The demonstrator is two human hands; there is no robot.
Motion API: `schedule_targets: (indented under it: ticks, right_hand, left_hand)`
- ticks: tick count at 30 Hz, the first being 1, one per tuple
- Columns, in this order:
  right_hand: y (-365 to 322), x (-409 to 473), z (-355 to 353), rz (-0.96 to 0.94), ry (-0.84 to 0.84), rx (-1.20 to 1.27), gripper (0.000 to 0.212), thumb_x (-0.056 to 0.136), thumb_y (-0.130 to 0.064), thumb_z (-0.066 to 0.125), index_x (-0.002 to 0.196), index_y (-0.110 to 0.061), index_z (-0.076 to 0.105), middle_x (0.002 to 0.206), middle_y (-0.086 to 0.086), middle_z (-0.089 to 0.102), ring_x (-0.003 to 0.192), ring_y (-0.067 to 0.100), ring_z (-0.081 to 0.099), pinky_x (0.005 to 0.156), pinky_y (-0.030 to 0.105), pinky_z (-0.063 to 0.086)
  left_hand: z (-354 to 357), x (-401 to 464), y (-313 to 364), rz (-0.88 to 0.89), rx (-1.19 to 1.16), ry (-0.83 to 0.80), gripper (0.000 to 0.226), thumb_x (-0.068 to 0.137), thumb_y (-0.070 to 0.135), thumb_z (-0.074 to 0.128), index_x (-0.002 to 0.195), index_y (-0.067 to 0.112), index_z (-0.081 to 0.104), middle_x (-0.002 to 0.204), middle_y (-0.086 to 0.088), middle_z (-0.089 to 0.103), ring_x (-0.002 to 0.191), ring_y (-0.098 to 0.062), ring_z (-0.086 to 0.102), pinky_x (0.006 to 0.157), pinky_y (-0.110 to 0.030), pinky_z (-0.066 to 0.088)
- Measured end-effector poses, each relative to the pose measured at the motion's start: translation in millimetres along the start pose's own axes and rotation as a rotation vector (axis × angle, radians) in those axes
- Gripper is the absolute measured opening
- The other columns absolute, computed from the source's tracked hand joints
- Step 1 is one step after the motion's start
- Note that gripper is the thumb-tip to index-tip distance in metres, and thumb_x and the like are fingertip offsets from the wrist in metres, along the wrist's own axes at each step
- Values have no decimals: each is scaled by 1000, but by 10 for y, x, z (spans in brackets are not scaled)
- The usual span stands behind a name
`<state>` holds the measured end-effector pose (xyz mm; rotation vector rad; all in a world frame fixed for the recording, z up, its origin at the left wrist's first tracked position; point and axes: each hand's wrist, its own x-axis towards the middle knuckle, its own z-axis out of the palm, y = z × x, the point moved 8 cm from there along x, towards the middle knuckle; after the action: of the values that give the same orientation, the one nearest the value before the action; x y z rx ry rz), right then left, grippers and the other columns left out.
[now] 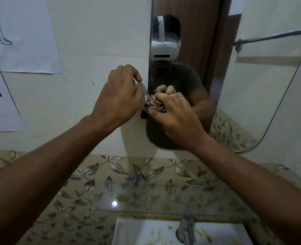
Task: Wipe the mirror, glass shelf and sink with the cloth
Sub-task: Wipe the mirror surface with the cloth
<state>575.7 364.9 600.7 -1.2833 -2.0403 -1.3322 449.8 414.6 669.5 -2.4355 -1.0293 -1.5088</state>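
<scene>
A bunched, maroon-and-white patterned cloth [154,105] is gripped in the right hand [175,117], whose fingers are curled round it, and it is pressed against the lower left part of the mirror [252,96], close to the glass's left edge. The left hand [118,98] is held just to the left of the right hand, in front of the white wall [96,32]. Its fingers are bent, and its fingertips appear to pinch a dark trailing end of the cloth at the mirror's edge, though this contact is partly hidden behind the hand. In the mirror, above the right hand, the reflection of a person in a dark green shirt and a white headset [164,48] is seen, along with a reflected brown door [199,32].

Up and to the right of the right hand, a metal towel rail [273,36] is shown in the glass. Sheets of paper with drawings [22,32] are fixed to the wall well to the left of the left hand. Below both forearms, leaf-patterned tiles [93,183] are seen, and a glass shelf [155,200] marked with a yellowish smear is mounted in front of them. Below the shelf, a white sink [137,232] streaked with yellow-brown stains is seen, with a chrome tap [186,228] at its back edge.
</scene>
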Motion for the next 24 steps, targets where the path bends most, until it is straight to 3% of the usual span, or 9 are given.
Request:
schedule_targets:
  ticks: [2,7,13,16,20,22,24]
  right_hand:
    - [-23,-29,27,22,2,-7,28,104,-20,50,131,-17,59,138,21,50,119,40,52,98,57,42]
    - [-374,-377,251,-240,-189,14,34,103,-22,48,137,-20,53,140,19,46,120,37,48,96,55,44]
    - [-1,-158,-13,90,40,-13,31,106,-21,47,135,-17,56,135,22,51,113,38,51,96,54,44]
    - [-330,-483,239,-88,-66,-12,33,104,-18,46,136,-17,55,139,23,49,115,39,51,94,57,46]
    - [-484,-892,462,-286,-233,16,39,100,-21,49,139,-19,51,141,20,40,115,38,50,84,52,50]
    - [-360,-818,331,-246,-172,9,37,101,-19,48,138,-19,53,140,19,38,115,38,52,86,53,49]
    - [-107,-641,109,-92,-24,-4,35,102,-19,52,137,-19,56,137,20,41,114,37,51,92,53,47]
  left_hand:
    - [40,-69,-10,-5,-14,-6,15,94,21,53,109,18,51,102,2,48,94,-13,46,73,-23,41]
    - [98,-209,-28,20,-22,-12,15,99,29,48,108,18,51,102,1,50,94,-14,45,76,-29,43]
    - [174,-294,-77,1,-40,-10,19,99,33,49,109,18,51,103,2,48,93,-13,44,74,-25,40]
    - [227,-391,-49,5,-40,-22,20,99,31,50,113,16,50,105,2,47,94,-11,43,74,-21,38]
    - [284,-463,-12,16,-21,-62,28,98,33,53,120,16,47,110,3,41,97,-9,40,72,-14,33]
    - [273,-449,34,43,-30,-66,28,99,35,50,120,17,47,110,4,40,98,-9,40,73,-17,34]
    - [273,-421,101,65,-49,-75,27,101,38,46,117,16,47,108,3,42,97,-10,40,73,-18,34]
